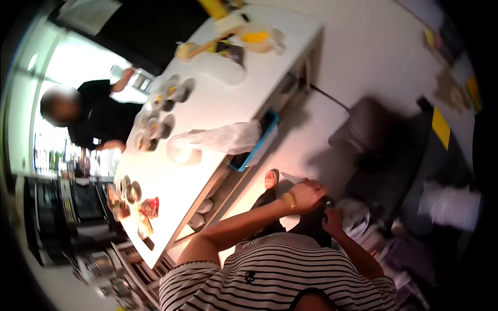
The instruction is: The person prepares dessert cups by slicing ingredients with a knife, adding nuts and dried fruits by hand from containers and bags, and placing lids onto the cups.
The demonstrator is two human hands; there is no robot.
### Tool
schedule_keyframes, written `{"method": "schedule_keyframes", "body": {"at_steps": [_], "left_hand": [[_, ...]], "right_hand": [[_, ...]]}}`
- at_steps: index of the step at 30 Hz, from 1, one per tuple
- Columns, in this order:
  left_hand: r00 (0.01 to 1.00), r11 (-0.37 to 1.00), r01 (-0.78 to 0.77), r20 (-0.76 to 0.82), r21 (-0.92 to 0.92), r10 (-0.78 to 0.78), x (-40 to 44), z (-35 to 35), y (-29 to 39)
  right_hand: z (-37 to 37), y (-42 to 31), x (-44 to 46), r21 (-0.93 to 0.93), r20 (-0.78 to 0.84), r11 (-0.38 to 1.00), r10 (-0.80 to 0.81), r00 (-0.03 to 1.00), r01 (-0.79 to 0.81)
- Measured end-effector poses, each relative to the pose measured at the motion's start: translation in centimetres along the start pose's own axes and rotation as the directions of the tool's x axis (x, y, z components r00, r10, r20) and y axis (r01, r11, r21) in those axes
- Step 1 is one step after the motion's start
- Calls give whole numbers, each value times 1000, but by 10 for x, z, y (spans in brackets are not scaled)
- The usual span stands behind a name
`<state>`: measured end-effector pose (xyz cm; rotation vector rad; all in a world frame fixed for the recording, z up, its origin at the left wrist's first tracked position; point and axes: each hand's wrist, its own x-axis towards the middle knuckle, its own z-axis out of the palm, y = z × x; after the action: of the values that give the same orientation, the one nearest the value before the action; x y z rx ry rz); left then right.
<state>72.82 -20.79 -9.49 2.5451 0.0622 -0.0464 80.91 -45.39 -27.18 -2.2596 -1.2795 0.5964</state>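
My left hand (pixel 308 194), with a yellow band at the wrist, is closed in front of my body. A pale pointed blade (pixel 290 178) sticks out past its far side, and a dark rounded end (pixel 327 201) shows on the near side. Together they look like a knife gripped in the fist, though blur hides the detail. Just below the dark end is my right hand (pixel 332 222). Its fingers are partly hidden and blurred, so whether it touches the dark end is unclear.
A long white table (pixel 207 111) on my left carries bowls (pixel 179 92), a plastic bag (pixel 223 139) and red-topped jars (pixel 150 207). A blue-rimmed bin (pixel 259 145) sits at its edge. Another person (pixel 98 111) stands across it. Dark furniture (pixel 384 155) and piled cloth (pixel 410 256) lie right.
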Motion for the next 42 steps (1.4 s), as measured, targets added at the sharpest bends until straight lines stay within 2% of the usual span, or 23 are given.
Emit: {"method": "schedule_keyframes", "body": {"at_steps": [2, 3, 5, 7, 10, 12, 14, 15, 17, 18, 20, 22, 24, 26, 29, 30, 33, 35, 36, 38, 39, 40, 42], "left_hand": [[976, 987, 38, -216, 156, -3, -49, -91, 12], [942, 973, 81, -337, 217, -3, -71, -130, 17], [873, 913, 272, -477, 305, -101, -105, -166, 16], [732, 854, 438, -663, 280, -157, -135, -185, -9], [635, 788, 566, -739, 244, -227, -164, -214, -52], [651, 770, 586, -714, 254, -259, -173, -231, -82], [779, 810, 474, -594, 346, -202, -175, -244, -116], [849, 797, 448, -472, 405, -237, -172, -252, -131], [889, 810, 397, -402, 432, -222, -159, -257, -168], [912, 800, 376, -340, 467, -229, -150, -256, -186], [917, 799, 376, -313, 469, -248, -135, -238, -232], [913, 716, 408, -248, 566, -324, -123, -224, -278], [905, 701, 394, -116, 595, -411, -110, -216, -314], [881, 693, 391, -28, 605, -473, -99, -210, -338], [882, 794, 466, -277, 390, -381, -92, -181, -377], [850, 779, 526, -244, 341, -467, -87, -187, -377], [762, 726, 641, -321, 248, -562, -80, -196, -370], [741, 749, 634, -431, 195, -515, -79, -194, -368], [723, 733, 655, -432, 182, -539, -76, -197, -365], [584, 665, 744, -551, 69, -596, -70, -206, -354], [477, 694, 695, -601, -187, -641, -64, -209, -349], [472, 681, 705, -587, -196, -658, -55, -209, -344], [255, 601, 448, -550, -662, -795, -30, -209, -335]], "right_hand": [[-33, -21, 45, 53, 318, 978, -207, 925, 201], [-38, -27, 68, 15, 384, 969, -233, 893, 246], [-47, -60, 122, -25, 250, 845, -512, 822, 534], [-67, -157, 176, 86, 156, 842, -540, 827, 533], [-56, -281, 239, -75, 13, 761, -646, 763, 645], [-18, -318, 280, -145, -30, 726, -683, 730, 673], [15, -339, 308, 21, 74, 719, -694, 716, 695], [19, -350, 310, 9, 76, 738, -673, 736, 674], [17, -357, 322, 200, 121, 719, -692, 712, 665], [11, -357, 330, 179, 122, 741, -670, 732, 648], [-2, -353, 349, 198, -25, 788, -590, 807, 583], [-6, -345, 388, 41, -279, 870, -462, 842, 491], [-31, -366, 435, -22, -301, 900, -421, 856, 435], [-30, -376, 482, -192, -270, 884, -465, 843, 426], [-17, -367, 525, -330, -59, 909, -290, 955, 255], [-19, -362, 535, -244, 45, 928, -279, 959, 282], [-26, -354, 546, -183, 115, 922, -324, 939, 341], [-38, -350, 549, 18, 167, 956, -293, 942, 294], [-37, -342, 551, 26, 192, 951, -306, 932, 307], [-32, -324, 555, 448, 75, 816, -441, 894, 365], [-44, -327, 554, 556, 104, 774, -427, 898, 303], [-47, -325, 553, 563, 124, 775, -422, 898, 286], [-52, -322, 555, 526, 124, 787, -447, 886, 323]]}}
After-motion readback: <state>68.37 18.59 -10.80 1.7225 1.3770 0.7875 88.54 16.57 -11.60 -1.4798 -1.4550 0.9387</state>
